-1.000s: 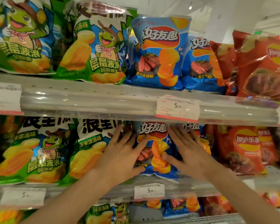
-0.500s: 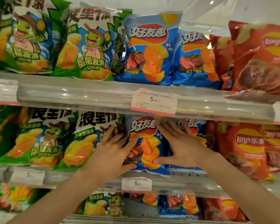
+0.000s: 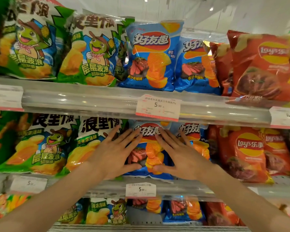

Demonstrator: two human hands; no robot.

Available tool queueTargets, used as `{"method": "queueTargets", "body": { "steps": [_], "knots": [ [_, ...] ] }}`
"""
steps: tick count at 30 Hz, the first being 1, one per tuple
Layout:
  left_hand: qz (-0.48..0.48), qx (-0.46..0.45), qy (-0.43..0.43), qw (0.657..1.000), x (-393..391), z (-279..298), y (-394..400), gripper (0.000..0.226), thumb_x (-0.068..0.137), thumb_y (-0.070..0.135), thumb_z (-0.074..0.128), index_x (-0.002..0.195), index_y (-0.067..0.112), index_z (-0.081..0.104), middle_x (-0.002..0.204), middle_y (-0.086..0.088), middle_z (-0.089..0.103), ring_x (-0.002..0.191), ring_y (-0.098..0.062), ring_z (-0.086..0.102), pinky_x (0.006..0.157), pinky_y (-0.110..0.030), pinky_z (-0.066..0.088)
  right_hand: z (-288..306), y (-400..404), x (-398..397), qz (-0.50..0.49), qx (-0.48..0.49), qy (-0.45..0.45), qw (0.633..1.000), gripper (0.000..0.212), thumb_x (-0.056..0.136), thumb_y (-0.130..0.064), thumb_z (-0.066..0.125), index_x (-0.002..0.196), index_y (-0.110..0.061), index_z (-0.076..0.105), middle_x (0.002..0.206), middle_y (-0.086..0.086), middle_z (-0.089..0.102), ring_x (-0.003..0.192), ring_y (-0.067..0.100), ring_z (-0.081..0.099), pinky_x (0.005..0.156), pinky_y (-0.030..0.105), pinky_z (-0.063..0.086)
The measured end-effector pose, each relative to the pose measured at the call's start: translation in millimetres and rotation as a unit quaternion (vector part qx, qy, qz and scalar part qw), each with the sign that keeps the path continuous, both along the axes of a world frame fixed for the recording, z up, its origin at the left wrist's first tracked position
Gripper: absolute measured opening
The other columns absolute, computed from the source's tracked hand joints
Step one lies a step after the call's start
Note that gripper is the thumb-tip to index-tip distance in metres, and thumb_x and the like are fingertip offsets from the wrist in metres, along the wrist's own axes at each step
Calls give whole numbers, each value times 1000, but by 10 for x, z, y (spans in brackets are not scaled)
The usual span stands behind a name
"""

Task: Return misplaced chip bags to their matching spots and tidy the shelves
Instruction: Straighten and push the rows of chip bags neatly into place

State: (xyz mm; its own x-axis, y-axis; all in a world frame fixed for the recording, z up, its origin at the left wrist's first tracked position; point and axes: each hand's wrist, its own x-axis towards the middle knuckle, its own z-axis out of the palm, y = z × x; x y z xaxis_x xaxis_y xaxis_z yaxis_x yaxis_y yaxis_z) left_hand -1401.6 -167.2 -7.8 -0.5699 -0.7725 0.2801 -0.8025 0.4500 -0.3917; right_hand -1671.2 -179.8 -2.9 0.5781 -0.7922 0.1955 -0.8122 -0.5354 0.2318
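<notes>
Three tiers of shelving fill the view, each fronted by a clear plastic rail (image 3: 90, 101) carrying price tags. On the top and middle tiers the stock runs in the same order: green corn-flavour bags on the left, blue steak-flavour bags in the middle, red Lay's bags on the right. The top tier looks sorted, with its green bags (image 3: 92, 52), blue bags (image 3: 154, 56) and red bags (image 3: 264, 67) each grouped together, though they lean and overlap a little.

On the middle tier the green bags (image 3: 40, 148) stand to the left and the red bags (image 3: 246, 154) to the right. Between them sits the blue bag (image 3: 151, 153) being handled, upright at the near edge of its shelf, directly above a price tag (image 3: 140, 189) and beside a second blue bag (image 3: 194, 139) on its right. It appears to be in its matching column already.

The left hand (image 3: 114, 156) lies flat with fingers spread, overlapping the bag's left side and the neighbouring green bag. The right hand (image 3: 179, 156) lies likewise flat on the bag's right side, fingers straight, thumb near the lower edge. Neither hand grips; both press the bag's front.

Judging by this, the placing is largely done and what remains here is squaring the bag. The bottom tier, only partly visible, has a grey gap (image 3: 144, 215) where stock seems thin, so it may need attention.
</notes>
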Motion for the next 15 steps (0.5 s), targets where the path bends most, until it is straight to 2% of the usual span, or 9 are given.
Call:
{"method": "queueTargets", "body": {
  "steps": [3, 10, 12, 15],
  "knots": [
    [7, -1, -12, 1000, -15, 3, -16, 97, 87, 83, 6, 158, 20, -12, 165, -3, -15, 153, -23, -12, 122, -54, -7, 17, -13, -9, -3, 3, 6, 1000, 108, 79, -94, 19, 157, -29, -20, 162, -8, -32, 149, 10, -28, 122, 53, -11],
    [57, 21, -42, 997, -65, 35, 27, 95, 87, 82, 8, 155, 23, -22, 162, -2, -25, 153, -23, -14, 121, -54, -14, -19, -12, 34, -16, 22, 11, 1000, 104, 83, -91, 22, 155, -31, -24, 161, -8, -34, 147, 10, -31, 122, 53, -10],
    [50, 27, -27, 998, -54, 44, 25, 96, 87, 83, 11, 158, 23, -13, 165, -2, -17, 154, -25, -8, 121, -55, -11, -13, 19, 37, -15, 11, 8, 1000, 104, 84, -90, 23, 156, -29, -22, 161, -6, -33, 148, 11, -30, 122, 53, -10],
    [21, 4, 20, 1000, -46, 41, 55, 95, 89, 83, 15, 158, 18, 26, 165, -9, 21, 152, -30, 21, 120, -59, 12, 17, 117, -16, -8, -35, -28, 999, 100, 87, -86, 22, 158, -27, -15, 165, -2, -22, 152, 15, -20, 124, 49, -10]
  ]
}}
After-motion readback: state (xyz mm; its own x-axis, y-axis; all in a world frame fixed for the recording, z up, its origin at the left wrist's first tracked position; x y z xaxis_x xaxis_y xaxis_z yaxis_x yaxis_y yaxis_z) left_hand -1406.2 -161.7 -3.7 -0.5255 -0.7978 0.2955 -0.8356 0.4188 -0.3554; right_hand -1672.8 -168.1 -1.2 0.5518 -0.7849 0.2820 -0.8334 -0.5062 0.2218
